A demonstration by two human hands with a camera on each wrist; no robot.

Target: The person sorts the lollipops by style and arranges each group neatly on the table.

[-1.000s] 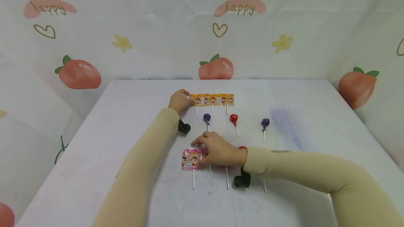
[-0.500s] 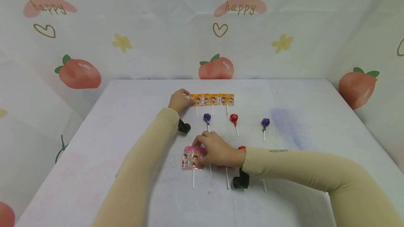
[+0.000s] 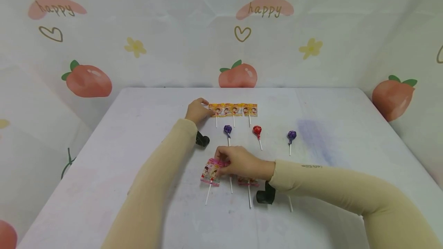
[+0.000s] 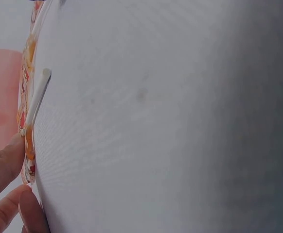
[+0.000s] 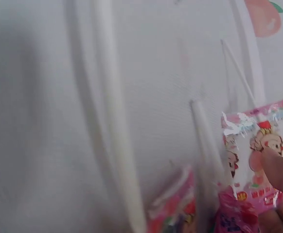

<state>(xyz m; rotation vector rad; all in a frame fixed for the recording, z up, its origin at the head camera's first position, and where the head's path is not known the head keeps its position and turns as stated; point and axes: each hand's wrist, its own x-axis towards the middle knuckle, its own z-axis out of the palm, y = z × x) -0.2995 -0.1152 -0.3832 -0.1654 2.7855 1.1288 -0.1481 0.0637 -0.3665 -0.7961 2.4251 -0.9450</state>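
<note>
My left hand (image 3: 198, 110) rests at the left end of a row of lollipops in flat orange wrappers. Its thumb (image 4: 5, 167) touches the edge of the leftmost orange lollipop (image 3: 217, 110). Nearer me, my right hand (image 3: 240, 162) pinches the upper edge of a flat pink-wrapped lollipop (image 3: 210, 172) between thumb and fingers. That lollipop is tilted, its stick pointing down and left. Under and beside the right hand lie another pink-wrapped lollipop (image 3: 247, 181) and a lollipop with a white stick (image 3: 231, 185), its head hidden from above.
Between the hands lie a purple ball lollipop (image 3: 227, 129), a red ball lollipop (image 3: 257, 131) and, further right, another purple one (image 3: 292, 135). A white stick (image 3: 290, 204) shows below the right sleeve. The white table (image 3: 346, 126) meets a peach-patterned backdrop (image 3: 180, 49).
My right hand has taken hold of the pink-wrapped lollipop, which lay flat and straight and is now tilted. The left hand has stayed at the orange row.
</note>
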